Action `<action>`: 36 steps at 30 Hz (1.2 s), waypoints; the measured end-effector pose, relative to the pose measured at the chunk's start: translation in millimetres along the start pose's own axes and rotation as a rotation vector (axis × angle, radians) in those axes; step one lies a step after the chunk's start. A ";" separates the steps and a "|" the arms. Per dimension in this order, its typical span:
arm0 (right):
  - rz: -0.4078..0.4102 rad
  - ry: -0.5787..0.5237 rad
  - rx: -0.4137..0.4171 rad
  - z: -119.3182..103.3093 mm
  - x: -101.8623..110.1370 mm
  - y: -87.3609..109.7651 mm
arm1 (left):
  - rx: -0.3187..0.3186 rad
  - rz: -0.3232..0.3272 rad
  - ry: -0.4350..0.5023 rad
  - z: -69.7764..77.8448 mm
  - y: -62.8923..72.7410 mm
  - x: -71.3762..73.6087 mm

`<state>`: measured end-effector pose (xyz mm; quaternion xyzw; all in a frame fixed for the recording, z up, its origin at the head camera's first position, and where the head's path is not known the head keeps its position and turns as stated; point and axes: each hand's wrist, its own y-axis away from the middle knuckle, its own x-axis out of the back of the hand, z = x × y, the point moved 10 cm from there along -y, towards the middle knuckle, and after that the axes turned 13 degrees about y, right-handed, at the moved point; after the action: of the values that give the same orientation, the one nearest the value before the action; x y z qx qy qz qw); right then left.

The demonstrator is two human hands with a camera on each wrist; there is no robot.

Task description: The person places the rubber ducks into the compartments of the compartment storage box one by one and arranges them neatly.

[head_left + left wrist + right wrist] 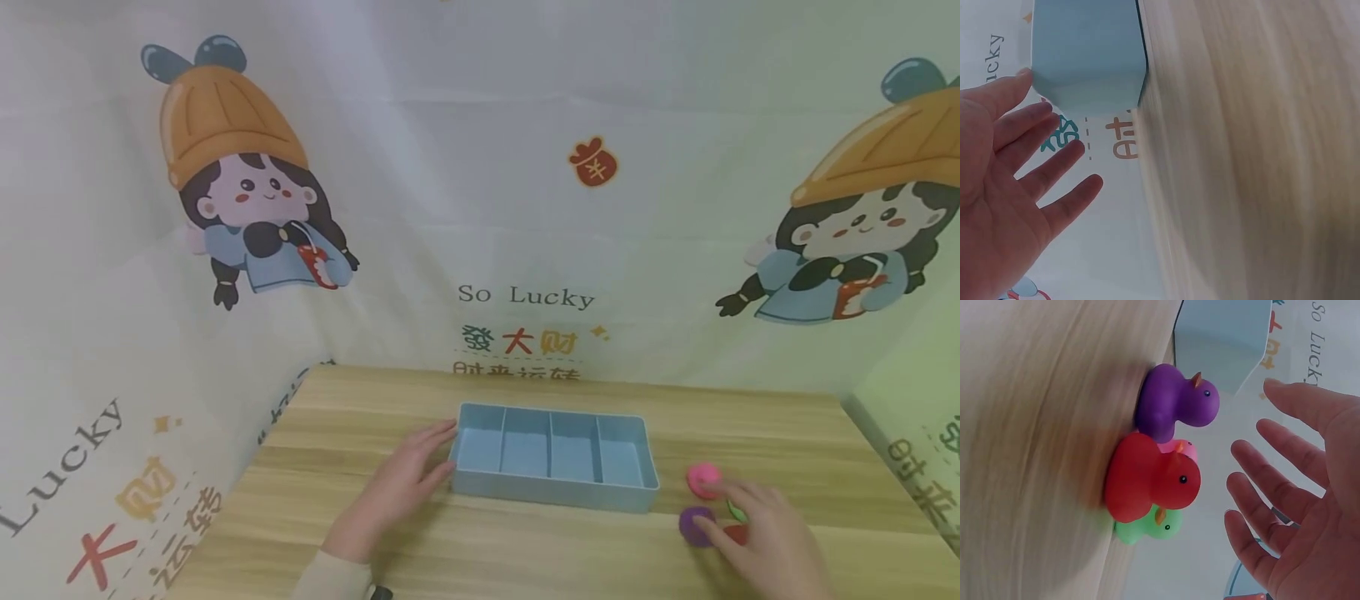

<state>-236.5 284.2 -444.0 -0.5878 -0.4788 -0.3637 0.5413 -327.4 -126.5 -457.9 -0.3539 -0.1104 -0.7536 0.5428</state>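
A light blue box (555, 492) with several compartments lies lengthwise on the table. My left hand (408, 471) is at its left end, fingers spread; in the left wrist view the thumb tip meets the edge of the box (1091, 56). To the right of the box, my right hand (772, 533) hovers over a group of toy ducks with relaxed, parted fingers. The right wrist view has a purple duck (1163, 403), a red duck (1147, 478), a green duck (1147, 526) and a partly hidden pink duck (1188, 449), all apart from the fingers.
The wood-grain table (360, 417) ends at a printed cloth backdrop (405, 208), which also hangs along both sides. Inside the box, upright dividers separate the compartments. Something dark (381, 593) shows at the left sleeve.
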 end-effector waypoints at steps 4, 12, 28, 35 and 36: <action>-0.067 0.011 -0.016 3.6 -7.3 0.9 | -0.005 -0.002 -0.017 -1.2 1.0 0.2; -0.086 0.057 0.001 6.1 -16.2 3.6 | -0.014 -0.034 -0.032 -4.2 0.9 -1.7; -0.239 0.077 -0.043 16.8 -40.5 2.5 | -0.047 -0.078 -0.101 -3.3 -0.5 -3.6; -0.214 0.076 -0.036 16.1 -41.8 1.5 | -0.040 -0.076 -0.106 -5.0 -1.1 -3.7; -0.215 0.076 -0.042 15.4 -41.4 1.0 | -0.039 -0.073 -0.108 -5.3 -1.4 -3.5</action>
<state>-248.4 292.5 -485.7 -0.5301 -0.5105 -0.4515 0.5045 -330.3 -126.2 -463.7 -0.4002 -0.1377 -0.7548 0.5012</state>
